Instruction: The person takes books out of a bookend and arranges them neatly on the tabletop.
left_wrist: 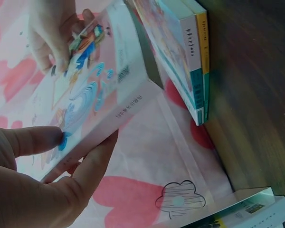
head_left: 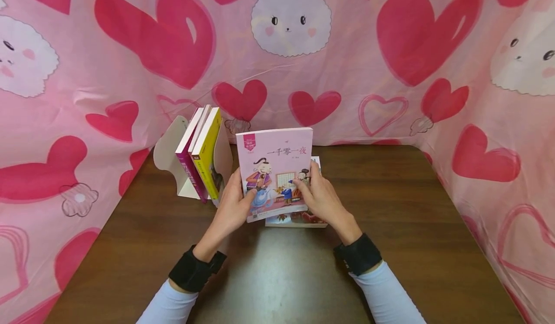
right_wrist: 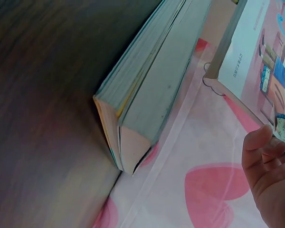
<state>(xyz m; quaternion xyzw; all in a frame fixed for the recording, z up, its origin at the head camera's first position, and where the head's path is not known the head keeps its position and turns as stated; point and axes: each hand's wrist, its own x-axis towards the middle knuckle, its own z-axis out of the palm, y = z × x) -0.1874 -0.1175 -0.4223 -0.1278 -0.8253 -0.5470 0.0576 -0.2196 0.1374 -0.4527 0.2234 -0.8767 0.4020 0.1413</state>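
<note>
Both hands hold a pink paperback picture book (head_left: 275,172) tilted up above the table, its illustrated cover facing me. My left hand (head_left: 231,206) grips the spine side, with the thumb on the cover and the fingers behind, as the left wrist view shows. At the opposite edge, my right hand (head_left: 326,197) pinches the book with its thumb on the front. Beneath and partly hidden by it, a stack of two books (head_left: 297,219) lies on the table; the left wrist view shows their spines (left_wrist: 194,45), one white and teal, one yellow and teal.
Left of the hands stands a white bookend (head_left: 166,148) with several upright, leaning books, among them a purple-spined book (head_left: 191,172) and a yellow book (head_left: 210,138). The brown wooden table (head_left: 390,247) meets a pink heart-patterned cloth (head_left: 347,39) at the back and sides.
</note>
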